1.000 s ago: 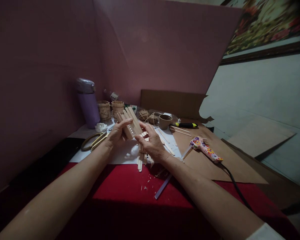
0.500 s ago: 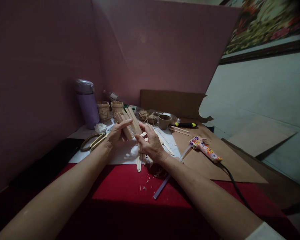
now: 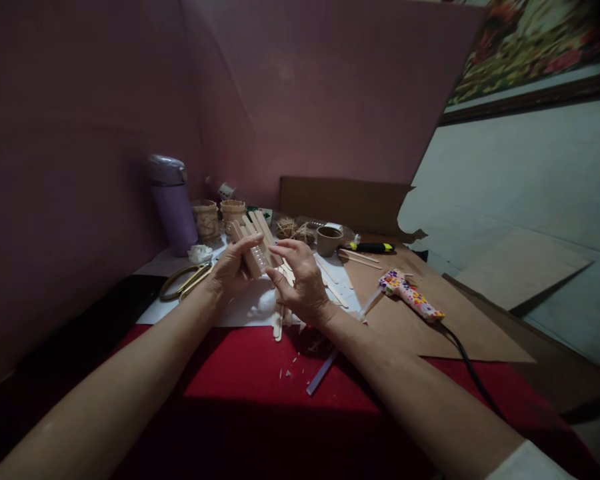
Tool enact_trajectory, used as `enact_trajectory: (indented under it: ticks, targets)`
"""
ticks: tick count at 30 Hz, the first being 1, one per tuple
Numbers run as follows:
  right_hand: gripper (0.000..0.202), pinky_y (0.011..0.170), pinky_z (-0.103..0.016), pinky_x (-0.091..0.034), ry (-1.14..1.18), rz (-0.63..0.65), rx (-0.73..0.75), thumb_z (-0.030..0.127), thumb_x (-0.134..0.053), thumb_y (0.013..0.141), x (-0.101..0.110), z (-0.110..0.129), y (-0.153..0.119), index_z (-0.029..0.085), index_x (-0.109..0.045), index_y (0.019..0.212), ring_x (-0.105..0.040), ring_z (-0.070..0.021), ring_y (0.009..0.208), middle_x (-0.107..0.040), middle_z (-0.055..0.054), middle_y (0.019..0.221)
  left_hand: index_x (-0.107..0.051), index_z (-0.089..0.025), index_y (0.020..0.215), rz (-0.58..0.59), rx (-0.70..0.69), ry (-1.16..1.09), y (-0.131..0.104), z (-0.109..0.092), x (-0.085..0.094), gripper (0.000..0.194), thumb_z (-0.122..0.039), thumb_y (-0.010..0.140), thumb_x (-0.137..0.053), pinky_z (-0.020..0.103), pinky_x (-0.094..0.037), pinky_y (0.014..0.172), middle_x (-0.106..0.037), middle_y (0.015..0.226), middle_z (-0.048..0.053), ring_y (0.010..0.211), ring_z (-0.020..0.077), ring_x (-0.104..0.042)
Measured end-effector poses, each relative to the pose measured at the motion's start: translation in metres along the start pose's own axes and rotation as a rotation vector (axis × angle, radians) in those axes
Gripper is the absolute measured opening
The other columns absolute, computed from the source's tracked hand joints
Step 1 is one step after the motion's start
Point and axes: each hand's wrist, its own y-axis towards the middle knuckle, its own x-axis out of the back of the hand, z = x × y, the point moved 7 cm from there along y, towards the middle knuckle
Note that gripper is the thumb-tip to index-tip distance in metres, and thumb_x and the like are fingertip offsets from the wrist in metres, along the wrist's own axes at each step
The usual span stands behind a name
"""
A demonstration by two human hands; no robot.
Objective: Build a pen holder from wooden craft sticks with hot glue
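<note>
Wrapped around a clear plastic cup-like piece [image 3: 260, 260], my left hand [image 3: 233, 267] keeps it tilted above the table. Upright wooden craft sticks [image 3: 260, 229] cover part of its side, and bare ribbed plastic shows between them. At the right edge of the piece, my right hand [image 3: 301, 281] pinches a craft stick, thumb low and fingers higher. Loose craft sticks [image 3: 279, 328] lie under and beside this hand. A crumpled white wad [image 3: 266, 303] sits on the white paper below the piece.
Gold-handled scissors [image 3: 184, 280] and a purple bottle [image 3: 175, 212] stand left. Behind are stick-covered cups [image 3: 207, 221], twine balls [image 3: 286, 229], a brown pot [image 3: 329, 241] and a black-yellow cutter [image 3: 373, 248]. A corded flowered glue gun [image 3: 411, 297] lies on cardboard [image 3: 460, 337], right.
My right hand has shifted slightly up along the stick, its fingers a bit straighter. My left hand keeps its hold, and the piece has barely moved.
</note>
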Motion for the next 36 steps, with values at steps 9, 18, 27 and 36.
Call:
enact_trajectory:
  ticks: [9, 18, 27, 36]
  targets:
    - [0.024, 0.089, -0.043, -0.053, -0.091, 0.029, 0.085, 0.024, -0.053, 0.093, -0.0014, 0.0070, -0.0015, 0.021, -0.063, 0.114, -0.055, -0.0242, 0.104, -0.056, -0.012, 0.112, -0.063, -0.011, 0.089, 0.068, 0.067, -0.012, 0.0013, 0.0082, -0.0035, 0.024, -0.019, 0.068, -0.073, 0.025, -0.053, 0.046, -0.070, 0.070, 0.005, 0.052, 0.0146, -0.063]
    - [0.020, 0.083, -0.041, -0.054, -0.181, 0.024, 0.064, 0.033, -0.053, 0.094, -0.0027, 0.0067, -0.0039, 0.025, -0.066, 0.106, -0.057, -0.0218, 0.095, -0.059, -0.010, 0.109, -0.061, -0.013, 0.088, 0.054, 0.015, -0.013, -0.0013, 0.0056, -0.0066, 0.029, -0.018, 0.063, -0.076, 0.024, -0.049, 0.045, -0.067, 0.067, 0.002, 0.052, 0.0141, -0.061]
    - [0.036, 0.097, -0.047, -0.050, -0.049, -0.007, 0.081, 0.033, -0.061, 0.089, 0.0045, 0.0053, -0.0031, 0.020, -0.054, 0.122, -0.056, -0.0264, 0.111, -0.058, -0.013, 0.116, -0.062, -0.011, 0.093, 0.035, 0.034, -0.053, -0.0030, 0.0013, -0.0065, 0.026, -0.019, 0.069, -0.070, 0.030, -0.058, 0.064, -0.069, 0.076, 0.006, 0.067, 0.0174, -0.066]
    - [0.017, 0.090, -0.045, -0.052, -0.104, 0.027, 0.050, 0.028, -0.054, 0.093, 0.0061, 0.0101, -0.0014, 0.024, -0.063, 0.107, -0.058, -0.0239, 0.104, -0.060, -0.009, 0.110, -0.063, -0.012, 0.093, 0.011, -0.022, 0.017, -0.0009, 0.0007, -0.0038, 0.036, -0.022, 0.062, -0.076, 0.028, -0.054, 0.058, -0.068, 0.077, 0.005, 0.064, 0.0165, -0.063]
